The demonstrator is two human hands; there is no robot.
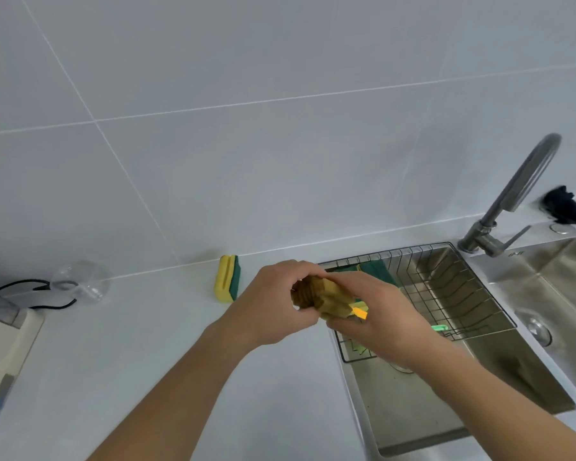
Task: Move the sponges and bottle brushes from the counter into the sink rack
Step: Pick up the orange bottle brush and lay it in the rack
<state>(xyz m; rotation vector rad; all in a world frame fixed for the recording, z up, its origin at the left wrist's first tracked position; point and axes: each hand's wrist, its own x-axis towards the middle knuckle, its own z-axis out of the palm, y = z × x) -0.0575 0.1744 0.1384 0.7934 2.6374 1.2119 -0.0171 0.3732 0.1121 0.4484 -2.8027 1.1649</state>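
Sponges [326, 299] are gripped between both hands, left [273, 304] and right [376, 314], at the rack's [463, 294] left edge. One sponge [226, 278] (upright, long axis front-to-back) is left on the bench [147, 344], nearer the left hand.

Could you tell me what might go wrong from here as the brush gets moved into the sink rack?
1. Both hands, left hand and right hand, grip the bottle brush at the wire rack's edge; released early, it could drop onto the counter or into the basin.
2. The yellow-green sponge stands by the wall and could be overlooked.
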